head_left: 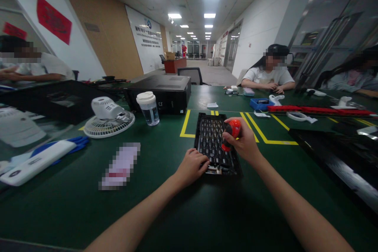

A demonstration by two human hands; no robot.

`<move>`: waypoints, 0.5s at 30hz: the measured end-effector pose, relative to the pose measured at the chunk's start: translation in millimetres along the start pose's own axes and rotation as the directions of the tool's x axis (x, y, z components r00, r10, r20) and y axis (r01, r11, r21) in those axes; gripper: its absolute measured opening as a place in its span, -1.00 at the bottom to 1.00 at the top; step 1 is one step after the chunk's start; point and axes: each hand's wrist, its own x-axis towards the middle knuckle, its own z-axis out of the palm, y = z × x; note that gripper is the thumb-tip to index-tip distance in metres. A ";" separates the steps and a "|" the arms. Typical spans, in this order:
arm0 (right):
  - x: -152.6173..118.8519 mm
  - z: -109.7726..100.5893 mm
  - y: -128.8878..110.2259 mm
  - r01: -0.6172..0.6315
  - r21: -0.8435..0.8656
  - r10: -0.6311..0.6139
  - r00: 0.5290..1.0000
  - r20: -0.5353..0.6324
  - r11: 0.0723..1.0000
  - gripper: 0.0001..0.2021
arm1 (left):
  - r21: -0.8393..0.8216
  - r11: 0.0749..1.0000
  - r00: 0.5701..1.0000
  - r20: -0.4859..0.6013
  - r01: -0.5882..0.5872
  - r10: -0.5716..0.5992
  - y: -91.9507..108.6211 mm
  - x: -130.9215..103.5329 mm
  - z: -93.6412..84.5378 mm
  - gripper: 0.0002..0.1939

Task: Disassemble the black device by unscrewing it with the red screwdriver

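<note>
a worker's right hand closes around the rounded, glossy red-and-black handle of a tool, thumb and fingers wrapped about it, above the right side of a black panel on a green table. the left hand, fingers loosely bent, rests its fingertips on the panel's near left edge; whether it pinches the rim cannot be told. the panel, a shiny rectangular frame, lies flat in front of the worker, its face textured with rows of small rounded shapes, its far end among strips of yellow tape. at left stand a clear cup with a white lid and a smooth-sided black box, beside a white fan with a round, ribbed grille.
</note>
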 end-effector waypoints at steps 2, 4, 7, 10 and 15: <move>-0.3 0.6 -1.2 0.012 -0.021 -0.012 1.000 -0.018 1.000 -0.72 | -0.002 1.000 1.000 -0.002 -0.001 0.001 0.1 -0.2 0.0 -0.76; -0.8 1.6 -1.9 0.014 -0.022 -0.014 0.999 -0.033 1.000 -0.72 | -0.005 1.000 1.000 -0.003 -0.001 0.001 0.3 -0.3 -0.4 -0.76; -1.3 3.8 -2.7 -0.005 -0.031 0.002 0.998 -0.069 0.999 -0.73 | -0.011 1.000 1.000 -0.001 0.000 0.000 0.5 0.0 -1.2 -0.77; -1.7 6.4 -4.1 -0.017 -0.037 0.013 0.993 -0.118 0.999 -0.74 | -0.019 1.000 1.000 0.001 0.000 0.000 0.3 0.6 -2.1 -0.77; -3.0 14.1 -7.9 -0.061 0.203 0.079 0.994 -0.080 0.977 -0.76 | -0.045 0.999 1.000 0.006 0.004 -0.003 -0.4 1.6 -5.5 -0.77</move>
